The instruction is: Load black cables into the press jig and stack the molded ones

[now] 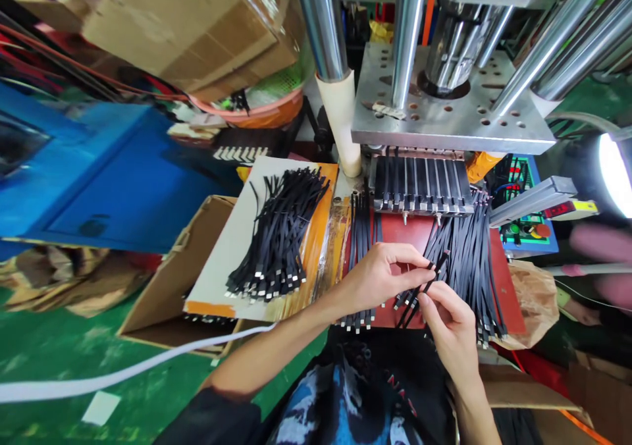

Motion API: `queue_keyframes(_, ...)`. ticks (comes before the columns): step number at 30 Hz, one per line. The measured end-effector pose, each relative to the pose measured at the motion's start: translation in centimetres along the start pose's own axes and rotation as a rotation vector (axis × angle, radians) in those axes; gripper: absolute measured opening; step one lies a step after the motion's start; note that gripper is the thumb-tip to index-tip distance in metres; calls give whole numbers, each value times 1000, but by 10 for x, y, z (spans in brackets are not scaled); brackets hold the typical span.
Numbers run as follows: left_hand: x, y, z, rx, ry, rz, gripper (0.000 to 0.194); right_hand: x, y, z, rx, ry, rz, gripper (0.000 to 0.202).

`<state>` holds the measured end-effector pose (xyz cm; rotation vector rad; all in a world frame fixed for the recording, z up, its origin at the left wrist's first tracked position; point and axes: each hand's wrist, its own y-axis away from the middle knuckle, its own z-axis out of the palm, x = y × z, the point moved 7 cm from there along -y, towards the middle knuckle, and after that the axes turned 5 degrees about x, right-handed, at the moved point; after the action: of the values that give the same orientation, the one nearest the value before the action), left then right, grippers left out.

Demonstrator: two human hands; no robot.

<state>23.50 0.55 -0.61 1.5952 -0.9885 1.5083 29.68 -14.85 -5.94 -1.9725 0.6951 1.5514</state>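
My left hand (378, 275) pinches the upper end of a short flat black cable (436, 275) between thumb and fingertips. Just below and to the right, my right hand (448, 318) is closed on the same cable. More black cables (467, 257) with metal plug ends lie in a thick bunch right of my hands. A narrower bunch of cables (359, 234) lies on the left, partly behind my left forearm. Ahead of both hands, a metal fixture block (422, 180) holds several black cables side by side in slots, their silver plugs toward me.
Above the block hangs a steel press plate (444, 129) on chrome columns. A heap of black cables (281, 231) rests on a white board (217, 254) over a cardboard box (168, 267). A blue cabinet (123, 168) stands left. At right are a control box (530, 224) and a bright lamp (615, 168).
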Motion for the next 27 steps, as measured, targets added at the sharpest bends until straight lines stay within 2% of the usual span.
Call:
queue_keyframes(9, -1, 5, -7, 38, 124, -106, 24, 0, 6, 10, -95, 37, -30, 13)
queue_keyframes(13, -7, 5, -5, -1, 227, -175, 36, -3, 4, 10, -93, 59, -54, 12)
queue_keyframes(16, 1, 4, -10, 66, 169, -98, 37, -5, 4, 9, -65, 74, -86, 10)
queue_keyframes(18, 12, 5, -15, 117, 58, 18, 27, -5, 4, 10, -51, 93, -103, 9)
queue_keyframes(21, 27, 9, -14, 108, -68, 157, 11, -4, 4, 11, -33, 108, -112, 10)
queue_keyframes(27, 29, 17, -14, 93, -127, 201, 10, -6, 2, 12, -22, 119, -111, 13)
